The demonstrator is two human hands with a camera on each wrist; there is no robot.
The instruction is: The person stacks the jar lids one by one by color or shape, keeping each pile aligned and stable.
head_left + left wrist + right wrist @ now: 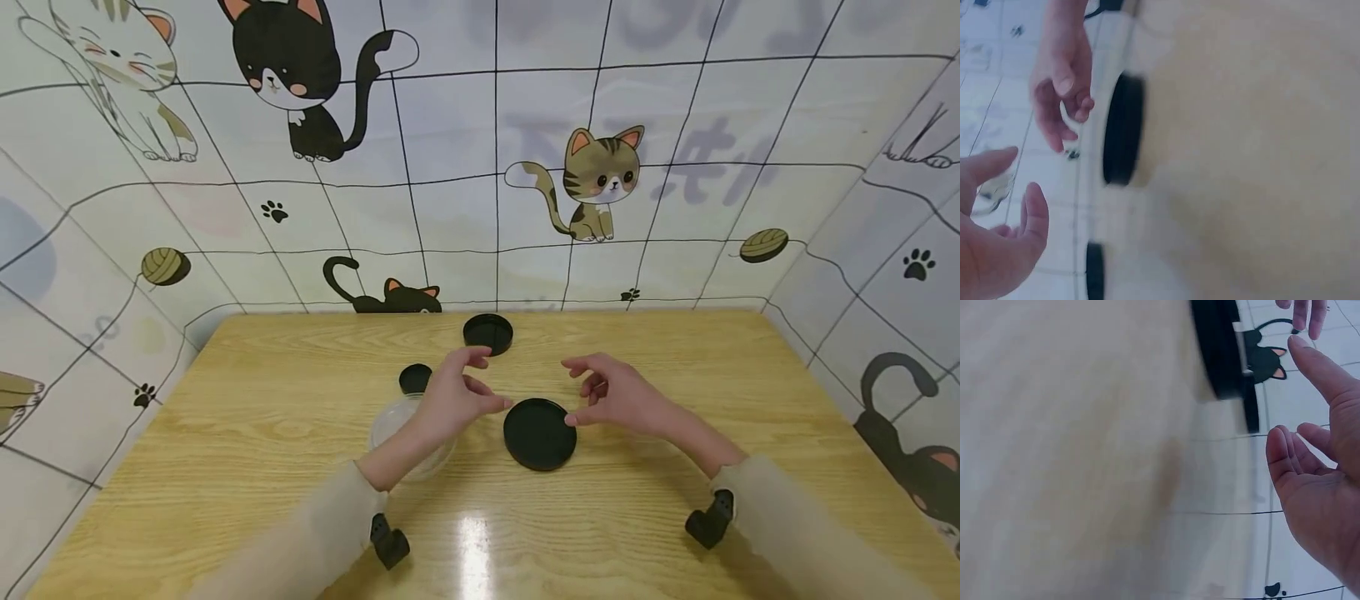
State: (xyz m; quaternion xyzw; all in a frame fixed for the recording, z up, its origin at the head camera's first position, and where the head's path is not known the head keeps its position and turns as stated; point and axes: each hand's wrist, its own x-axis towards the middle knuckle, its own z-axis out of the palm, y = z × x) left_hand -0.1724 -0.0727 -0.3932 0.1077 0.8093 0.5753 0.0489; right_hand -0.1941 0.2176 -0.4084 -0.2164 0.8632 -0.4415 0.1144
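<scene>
A large round black lid (540, 434) lies on the table between the two hands, its raised rim visible from the side in the left wrist view. My left hand (453, 398) hovers at the lid's upper left, thumb and fingers apart and loosely bent, holding nothing. On the other side, my right hand (618, 396) is also held in the air with relaxed fingers. Its thumb tip overlaps the lid's edge in the head view, while the right wrist view shows a gap to the lid (1216, 353). Partly hidden under the left forearm is a clear round container (390, 421).
A second black lid (487, 332) lies near the table's back edge, just beyond the left fingertips. A smaller black round piece (415, 378) is behind the clear container. Cat-patterned cloth walls (457, 208) enclose the wooden table (262, 467) at the back and sides.
</scene>
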